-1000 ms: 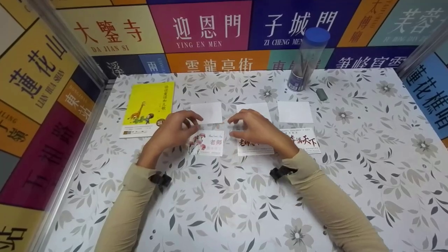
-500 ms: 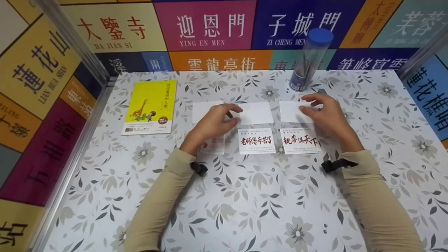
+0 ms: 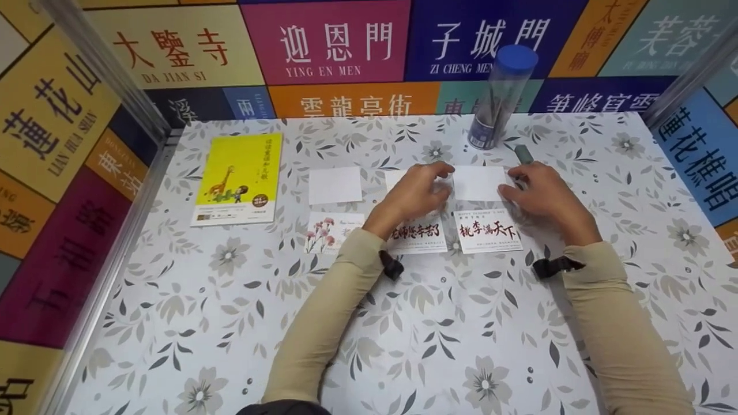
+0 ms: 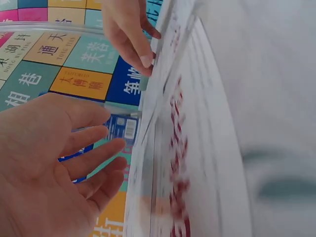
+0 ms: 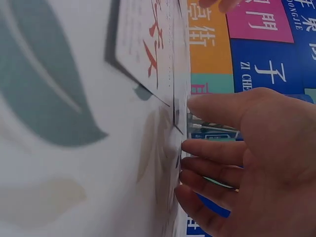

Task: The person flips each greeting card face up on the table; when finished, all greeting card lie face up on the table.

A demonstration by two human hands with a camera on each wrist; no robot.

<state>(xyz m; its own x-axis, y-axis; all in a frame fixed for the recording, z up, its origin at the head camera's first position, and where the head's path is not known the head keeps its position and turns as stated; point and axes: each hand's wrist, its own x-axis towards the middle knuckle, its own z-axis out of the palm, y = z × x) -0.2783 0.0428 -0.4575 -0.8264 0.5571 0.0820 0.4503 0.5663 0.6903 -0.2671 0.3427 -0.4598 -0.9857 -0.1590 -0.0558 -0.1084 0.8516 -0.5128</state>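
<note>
Yellow, magenta and navy wall panels with Chinese lettering stand behind and beside a white tabletop printed with grey flowers and leaves. Two tan sleeves reach in over it, the left one overlapping a corner of a flower card. A yellow book lies flat on the left; a clear tube with a blue lid stands at the back. The left hand is over the middle blank card, fingers loosely bent, thumb apart, holding nothing. The right hand has its fingers relaxed and its thumb at the right edge of the right blank card; whether they touch I cannot tell. The left blank card completes that row; nearer the person, beside the flower card, lie two red-lettered cards. A small dark-green object sits just beyond the right hand.
</note>
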